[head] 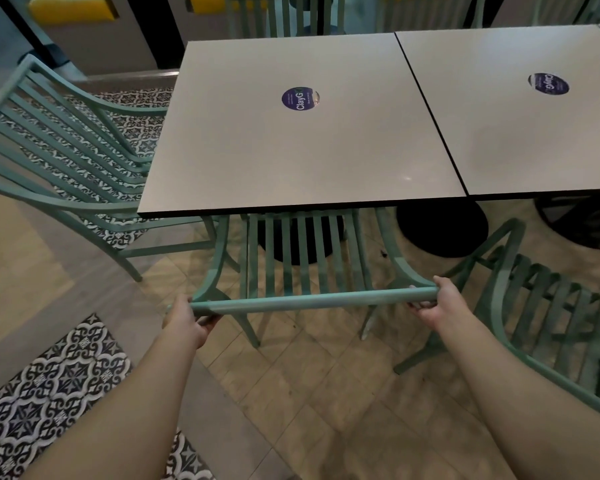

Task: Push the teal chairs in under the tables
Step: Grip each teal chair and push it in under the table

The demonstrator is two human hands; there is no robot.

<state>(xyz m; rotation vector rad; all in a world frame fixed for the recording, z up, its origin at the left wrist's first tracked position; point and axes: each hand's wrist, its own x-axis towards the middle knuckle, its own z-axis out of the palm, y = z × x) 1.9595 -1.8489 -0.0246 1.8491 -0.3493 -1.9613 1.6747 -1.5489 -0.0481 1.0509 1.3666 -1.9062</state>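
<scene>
A teal slatted chair (pixel 309 261) stands in front of me, its seat partly under the near edge of a grey square table (pixel 243 161). My left hand (pixel 184 320) grips the left end of the chair's top rail. At the rail's right end my right hand (pixel 437 303) curls round the bar. A second teal chair (pixel 66 147) sits at the table's left side, its seat reaching under the edge. A third teal chair (pixel 548 313) stands at the right, pulled out from the second grey table (pixel 520 140).
Black round pedestal bases (pixel 440 230) hold up the tables. More teal chairs (pixel 284 15) stand along the far side. Each tabletop bears a round purple sticker (pixel 300 98). The floor is beige tile with patterned black-and-white strips (pixel 49 382) at the left.
</scene>
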